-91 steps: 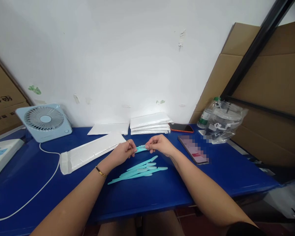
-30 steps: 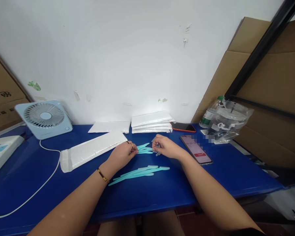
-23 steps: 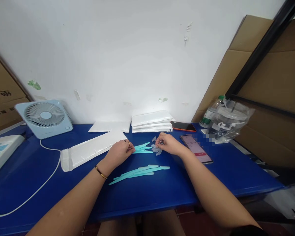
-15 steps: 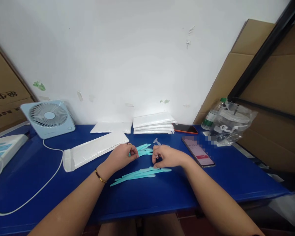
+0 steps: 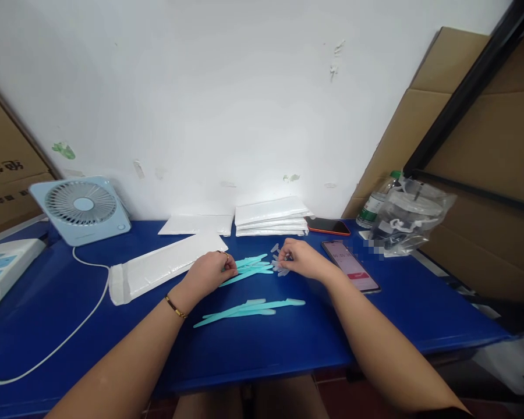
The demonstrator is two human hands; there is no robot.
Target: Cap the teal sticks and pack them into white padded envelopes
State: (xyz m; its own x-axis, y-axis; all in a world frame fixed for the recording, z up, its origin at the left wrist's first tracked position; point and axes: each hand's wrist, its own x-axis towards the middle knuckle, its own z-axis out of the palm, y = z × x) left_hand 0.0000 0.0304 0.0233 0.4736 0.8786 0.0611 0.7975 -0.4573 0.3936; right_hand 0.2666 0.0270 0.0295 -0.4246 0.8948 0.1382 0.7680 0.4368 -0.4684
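My left hand [image 5: 212,272] is pinched at the handle ends of a heap of turquoise eyebrow razors [image 5: 253,266] and has hold of one. My right hand [image 5: 297,258] has thumb and fingers closed at a small pile of clear blade caps [image 5: 276,265], on what looks like one of them; the fingertips partly cover it. Closer to me, several razors with pale caps over their heads [image 5: 244,309] lie overlapping on the blue tabletop, apart from both hands.
White padded mailers [image 5: 271,215] are stacked by the wall, with one mailer [image 5: 166,265] slanting at left. A phone [image 5: 353,270], a dark phone [image 5: 327,226], a bottle [image 5: 371,209] and a bagged cup [image 5: 413,218] stand or lie right. At left: a fan [image 5: 81,206] and its cable.
My right hand has moved up and away from the near group of razors to the clear caps. My left hand has shifted slightly left at the razor heap.
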